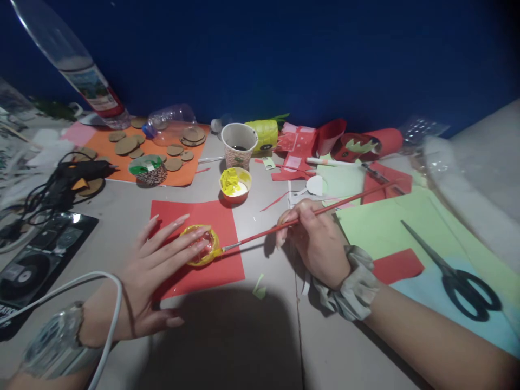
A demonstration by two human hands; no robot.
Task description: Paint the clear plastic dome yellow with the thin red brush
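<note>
My right hand (317, 238) grips a thin red paintbrush (268, 229) between thumb and fingers. Its bristle end touches the right side of a small round piece (217, 254) with a yellow-painted rim and a clear, cup-like middle. That piece rests on a sheet of red paper (227, 271). Over its left part lie the spread fingers of my left hand (158, 265), which hide some of it. Just beyond the red paper stands a small paper cup bottom (235, 196) with yellow paint in it. Behind that is a taller paper cup (239, 146) holding dark liquid.
Black scissors (459, 281) lie on green and blue paper at right. A black glue gun (91, 172) with tangled cables sits at left, near a cup of green paint (147, 170). Cardboard discs (125, 145) and a plastic bottle (170, 124) lie on orange paper. A white cable (117, 303) crosses my left wrist.
</note>
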